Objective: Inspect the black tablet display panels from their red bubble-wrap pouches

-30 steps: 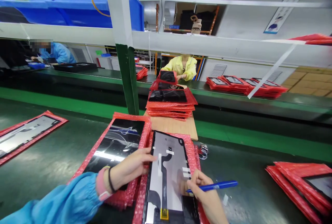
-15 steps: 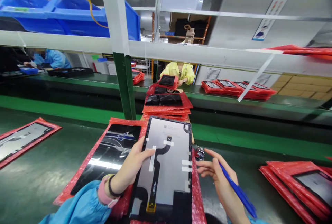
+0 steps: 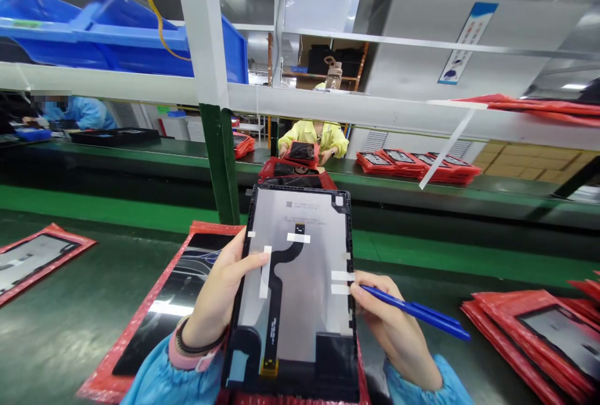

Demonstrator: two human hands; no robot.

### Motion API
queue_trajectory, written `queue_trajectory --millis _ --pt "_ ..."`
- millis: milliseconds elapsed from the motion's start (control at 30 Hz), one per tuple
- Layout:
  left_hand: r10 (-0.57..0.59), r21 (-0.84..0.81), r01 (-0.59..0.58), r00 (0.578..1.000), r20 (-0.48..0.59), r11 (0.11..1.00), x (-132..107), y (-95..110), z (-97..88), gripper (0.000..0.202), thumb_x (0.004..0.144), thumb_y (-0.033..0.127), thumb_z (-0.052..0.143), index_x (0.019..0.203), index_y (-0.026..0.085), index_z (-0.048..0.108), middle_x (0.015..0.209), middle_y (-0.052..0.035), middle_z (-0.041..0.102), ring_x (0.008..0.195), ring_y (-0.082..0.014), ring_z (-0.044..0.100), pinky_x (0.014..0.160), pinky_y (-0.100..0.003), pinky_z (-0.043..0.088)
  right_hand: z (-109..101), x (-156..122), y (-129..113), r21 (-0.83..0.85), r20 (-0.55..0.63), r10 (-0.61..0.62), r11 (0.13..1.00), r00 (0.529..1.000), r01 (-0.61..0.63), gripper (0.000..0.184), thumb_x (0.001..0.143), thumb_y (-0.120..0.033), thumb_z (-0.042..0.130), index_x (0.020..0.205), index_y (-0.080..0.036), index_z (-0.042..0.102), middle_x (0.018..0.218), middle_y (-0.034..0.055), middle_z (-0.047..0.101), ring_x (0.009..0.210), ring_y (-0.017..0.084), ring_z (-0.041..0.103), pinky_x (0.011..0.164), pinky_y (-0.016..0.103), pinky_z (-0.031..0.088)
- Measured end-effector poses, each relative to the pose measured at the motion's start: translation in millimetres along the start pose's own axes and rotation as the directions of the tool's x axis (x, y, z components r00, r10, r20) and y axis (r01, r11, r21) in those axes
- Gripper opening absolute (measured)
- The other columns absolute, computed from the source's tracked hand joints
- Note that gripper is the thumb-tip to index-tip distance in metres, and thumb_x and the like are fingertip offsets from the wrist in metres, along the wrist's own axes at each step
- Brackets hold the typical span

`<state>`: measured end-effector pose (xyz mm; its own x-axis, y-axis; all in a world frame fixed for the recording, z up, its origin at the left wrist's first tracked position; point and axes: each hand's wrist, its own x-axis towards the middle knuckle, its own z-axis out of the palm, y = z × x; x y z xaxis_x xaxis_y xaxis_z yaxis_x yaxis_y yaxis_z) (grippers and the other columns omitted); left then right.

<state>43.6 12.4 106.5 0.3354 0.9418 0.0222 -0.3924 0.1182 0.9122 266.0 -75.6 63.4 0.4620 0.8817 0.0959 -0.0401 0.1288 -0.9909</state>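
Observation:
My left hand (image 3: 225,283) grips the left edge of a tablet display panel (image 3: 304,292), thumb on its grey back. The panel is raised and tilted toward me, showing a black ribbon cable (image 3: 276,280) and white tape strips. My right hand (image 3: 391,317) is at the panel's right edge, fingertips touching it beside two tape strips (image 3: 341,283). A blue pen (image 3: 422,314) is held in that hand, pointing out to the right. Left of the panel, a glossy black screen (image 3: 157,330) lies on a red bubble-wrap bag (image 3: 105,361), partly behind my left arm.
Red bags with panels are stacked at the right (image 3: 529,336), and one bagged panel (image 3: 40,261) lies far left. A green-and-white post (image 3: 218,161) and a shelf rail (image 3: 328,102) stand ahead. Across, a person in yellow (image 3: 335,136) handles a red-bagged panel.
The panel has been lifted and tilted up toward me. My right hand has moved left from beside the panel to its right edge, the pen still in it. The camera view has shifted slightly.

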Motion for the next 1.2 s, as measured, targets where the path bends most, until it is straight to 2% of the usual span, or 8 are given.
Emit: queue_trajectory --millis 100,167,333,500,600,833,1000,1200 --pt "0.023 -0.027 -0.024 1.000 -0.015 0.999 1 2 -2.9 0.053 0.072 0.019 0.075 0.123 0.023 0.062 0.111 -0.0028 0.075 0.093 -0.0234 0.072 0.068 -0.024 0.057 4 3 -4 -0.019 0.002 -0.032 0.999 0.999 0.032 0.041 0.061 -0.059 0.080 0.076 -0.021 0.075 0.069 0.0041 0.065 0.060 0.019 0.057 0.055 0.032 0.048" --pt "0.039 -0.042 -0.041 0.998 -0.043 0.998 1 1 -5.1 0.055 0.071 0.019 0.075 0.124 0.023 0.062 0.109 -0.0025 0.075 0.094 -0.0237 0.072 0.067 -0.024 0.057 9 4 -9 -0.121 0.081 -0.105 0.986 0.991 0.114 0.035 0.072 -0.056 0.073 0.076 -0.021 0.073 0.064 0.0026 0.062 0.061 0.019 0.055 0.057 0.031 0.046" --pt "0.078 -0.022 -0.080 0.992 -0.097 0.997 -2 0 -10.3 0.061 0.071 0.023 0.078 0.129 0.025 0.059 0.107 -0.0019 0.076 0.095 -0.0245 0.072 0.068 -0.024 0.058 29 8 -22 -0.456 0.222 -0.233 0.833 0.947 0.312 0.034 0.085 -0.046 0.057 0.062 -0.021 0.057 0.047 -0.0061 0.036 0.044 0.010 0.029 0.044 0.026 0.027" --pt "0.073 0.003 -0.073 0.992 -0.099 0.997 0 0 -15.8 0.062 0.074 0.023 0.076 0.132 0.027 0.056 0.115 -0.0014 0.074 0.101 -0.0247 0.070 0.076 -0.026 0.057 41 16 -13 -0.551 0.239 -0.374 0.707 0.896 0.442 0.029 0.090 -0.037 0.049 0.064 -0.023 0.053 0.048 -0.0051 0.047 0.040 0.011 0.039 0.045 0.025 0.031" --pt "0.090 0.024 -0.088 0.991 -0.102 0.996 2 0 -17.9 0.061 0.075 0.021 0.075 0.132 0.028 0.056 0.115 -0.0007 0.074 0.106 -0.0245 0.068 0.078 -0.025 0.056 40 18 -8 -0.559 0.263 -0.375 0.692 0.889 0.457 0.030 0.091 -0.038 0.048 0.065 -0.024 0.053 0.050 -0.0038 0.052 0.041 0.011 0.043 0.045 0.024 0.034" --pt "0.076 0.032 -0.075 0.996 -0.047 0.997 -1 -3 -15.8 0.065 0.077 0.026 0.075 0.137 0.029 0.051 0.117 -0.0018 0.073 0.104 -0.0257 0.069 0.072 -0.025 0.057 41 12 -10 -0.597 0.173 -0.436 0.666 0.883 0.447 0.040 0.091 -0.039 0.051 0.056 -0.023 0.042 0.049 -0.0066 0.033 0.044 0.010 0.031 0.045 0.024 0.029" --pt "0.095 0.027 -0.094 0.995 -0.040 0.995 -2 -3 -14.1 0.056 0.080 0.023 0.072 0.133 0.027 0.056 0.121 -0.0008 0.072 0.111 -0.0231 0.066 0.086 -0.025 0.055 38 10 -10 -0.554 0.129 -0.391 0.734 0.911 0.393 0.043 0.091 -0.041 0.050 0.055 -0.022 0.037 0.050 -0.0064 0.032 0.045 0.009 0.032 0.045 0.024 0.027" --pt "0.066 -0.024 -0.068 0.996 -0.057 0.997 1 -1 -17.8 0.054 0.079 0.020 0.072 0.131 0.026 0.057 0.113 -0.0011 0.074 0.110 -0.0239 0.067 0.073 -0.023 0.057 30 12 -9 -0.275 0.170 -0.219 0.926 0.961 0.260 0.045 0.090 -0.045 0.053 0.054 -0.021 0.041 0.055 -0.0047 0.033 0.054 0.012 0.033 0.051 0.027 0.027"
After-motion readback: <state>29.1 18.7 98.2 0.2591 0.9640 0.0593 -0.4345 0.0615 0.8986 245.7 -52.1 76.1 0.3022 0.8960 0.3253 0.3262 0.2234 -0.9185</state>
